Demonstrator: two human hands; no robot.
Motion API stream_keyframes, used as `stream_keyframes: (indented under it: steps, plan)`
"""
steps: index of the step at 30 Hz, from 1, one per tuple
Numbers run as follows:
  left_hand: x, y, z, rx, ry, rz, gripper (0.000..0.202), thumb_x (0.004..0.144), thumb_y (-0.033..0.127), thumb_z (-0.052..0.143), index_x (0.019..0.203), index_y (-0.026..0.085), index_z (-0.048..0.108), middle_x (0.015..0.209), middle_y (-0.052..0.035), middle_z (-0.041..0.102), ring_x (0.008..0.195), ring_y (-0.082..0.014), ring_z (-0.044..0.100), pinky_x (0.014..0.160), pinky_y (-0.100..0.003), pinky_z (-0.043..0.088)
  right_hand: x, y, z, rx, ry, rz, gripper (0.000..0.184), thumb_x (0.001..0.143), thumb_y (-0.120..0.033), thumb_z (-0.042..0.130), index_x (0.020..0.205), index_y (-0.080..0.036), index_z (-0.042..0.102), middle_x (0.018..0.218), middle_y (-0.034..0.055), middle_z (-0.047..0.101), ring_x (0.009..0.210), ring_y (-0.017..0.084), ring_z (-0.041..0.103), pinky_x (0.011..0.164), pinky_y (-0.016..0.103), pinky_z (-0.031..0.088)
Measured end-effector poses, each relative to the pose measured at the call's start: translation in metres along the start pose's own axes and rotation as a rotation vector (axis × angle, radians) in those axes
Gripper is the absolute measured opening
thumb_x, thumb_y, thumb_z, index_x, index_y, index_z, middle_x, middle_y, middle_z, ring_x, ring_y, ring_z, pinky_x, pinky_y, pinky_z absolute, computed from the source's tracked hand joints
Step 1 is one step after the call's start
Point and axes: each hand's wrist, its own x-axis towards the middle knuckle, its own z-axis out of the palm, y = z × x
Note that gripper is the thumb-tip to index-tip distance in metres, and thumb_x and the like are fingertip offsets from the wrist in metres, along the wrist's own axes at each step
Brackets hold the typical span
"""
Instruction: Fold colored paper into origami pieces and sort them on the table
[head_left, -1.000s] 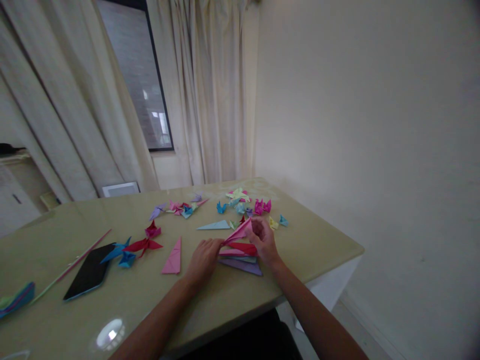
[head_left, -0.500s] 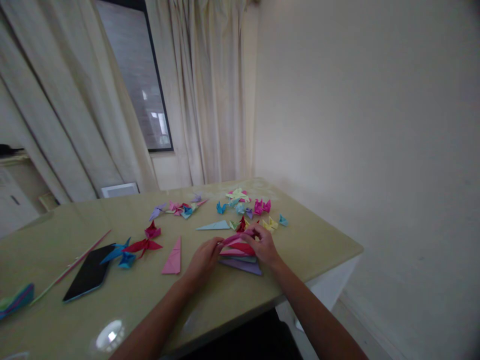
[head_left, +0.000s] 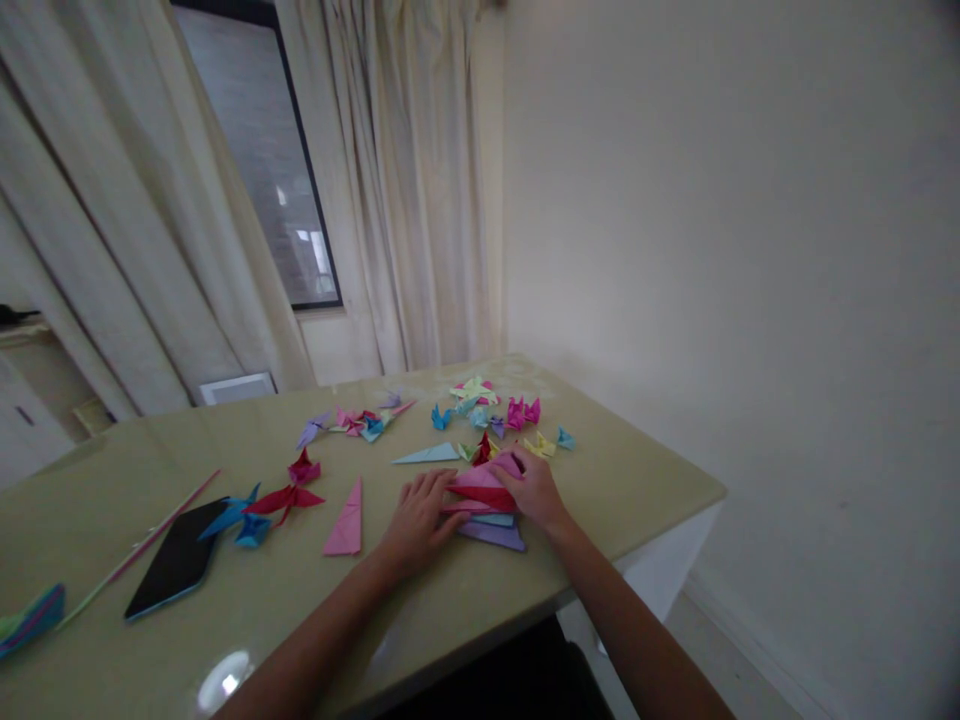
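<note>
A small stack of folded paper triangles (head_left: 486,505), pink and red on top with light blue and purple underneath, lies on the greenish table (head_left: 645,480). My left hand (head_left: 418,516) lies flat with fingers spread, its fingertips on the stack's left corner. My right hand (head_left: 531,486) presses flat on the pink top sheet (head_left: 484,474) at the stack's right side. Neither hand grips anything.
A pink folded triangle (head_left: 346,518) lies left of my hands, a light blue one (head_left: 429,455) behind them. Several small origami pieces (head_left: 495,412) are scattered further back. A red and blue folded figure (head_left: 262,503), a dark phone (head_left: 178,558) and a thin stick (head_left: 139,548) lie at the left.
The pink sheet, held up at an angle between both hands a second ago, now lies flat on the stack. Both hands have opened and press down on it.
</note>
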Motion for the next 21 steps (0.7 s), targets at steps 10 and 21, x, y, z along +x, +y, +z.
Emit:
stream_keyframes:
  steps: [10,21]
  plan:
    - [0.011,0.001,0.007,0.037,-0.135,0.012,0.051,0.095,0.06,0.065,0.131,0.024,0.064,0.124,-0.0099,0.067,0.118,-0.0302,0.059,0.103,-0.048,0.042,-0.012,0.009,0.005,-0.269,-0.181,-0.041,0.009,0.084,-0.02,0.078,0.084,-0.019,0.069,0.085,0.0031,0.069,0.08,0.02,0.064,0.074,0.031,0.047]
    - [0.015,-0.005,-0.001,-0.024,-0.147,0.058,0.024,0.101,0.043,0.058,0.116,0.026,0.066,0.115,-0.0043,0.07,0.109,-0.0238,0.063,0.095,-0.038,0.045,-0.017,0.002,0.004,-0.264,-0.361,-0.156,0.025,0.085,-0.042,0.085,0.101,-0.023,0.081,0.093,0.0044,0.073,0.088,0.022,0.065,0.079,0.032,0.047]
